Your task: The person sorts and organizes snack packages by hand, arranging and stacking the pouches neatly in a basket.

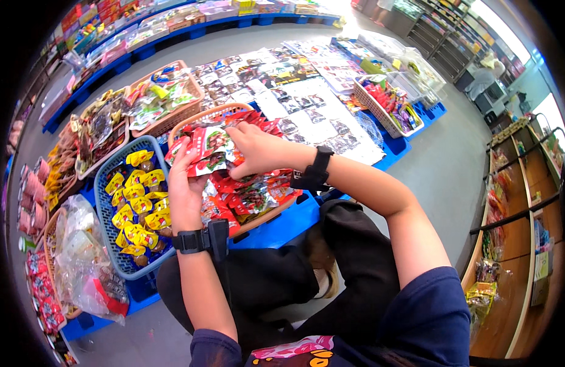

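My left hand [185,183] is closed round a red snack packet [210,145] with a food picture on its front. From the right, my right hand [253,147] reaches over the same packet, its curled fingers at the packet's right side. Both hands are above a tan basket [265,218] heaped with red snack packets [252,194]; part of the heap is hidden behind my hands and forearms. Just left of my left hand stands a blue basket [100,194] full of small yellow-and-blue wrapped packets [136,205].
Farther left are more baskets of packets, a tan basket [194,92] among them, and a clear plastic bag [81,260]. Printed sheets [295,101] cover the blue pallet beyond. A white basket [389,122] of snacks stands far right. Wooden shelves [515,275] line the right side.
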Demonstrator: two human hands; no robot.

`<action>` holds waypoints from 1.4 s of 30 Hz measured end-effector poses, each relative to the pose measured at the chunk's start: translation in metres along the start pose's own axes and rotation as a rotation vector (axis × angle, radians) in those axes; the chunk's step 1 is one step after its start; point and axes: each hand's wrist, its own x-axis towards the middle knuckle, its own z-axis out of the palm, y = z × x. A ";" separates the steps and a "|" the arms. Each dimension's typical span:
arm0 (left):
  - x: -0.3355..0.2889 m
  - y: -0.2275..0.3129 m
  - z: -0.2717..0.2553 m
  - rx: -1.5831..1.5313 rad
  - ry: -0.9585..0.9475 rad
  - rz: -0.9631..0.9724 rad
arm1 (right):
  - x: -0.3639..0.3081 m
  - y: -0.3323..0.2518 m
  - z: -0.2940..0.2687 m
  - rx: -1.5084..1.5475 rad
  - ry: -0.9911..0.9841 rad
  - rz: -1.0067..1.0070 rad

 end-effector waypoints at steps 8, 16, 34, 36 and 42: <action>0.003 -0.004 -0.001 0.056 0.030 -0.050 | -0.001 0.005 0.008 0.018 0.005 0.030; 0.001 -0.003 0.013 0.106 0.048 0.221 | -0.004 -0.006 -0.004 -0.037 0.114 -0.021; -0.007 -0.005 0.022 0.189 -0.162 0.233 | -0.002 0.016 -0.011 -0.280 0.281 -0.174; -0.006 -0.006 0.021 0.213 -0.142 0.201 | -0.001 0.024 -0.014 -0.314 0.288 -0.247; 0.003 -0.008 0.013 0.171 -0.044 0.181 | 0.009 0.040 -0.028 -0.309 0.272 -0.166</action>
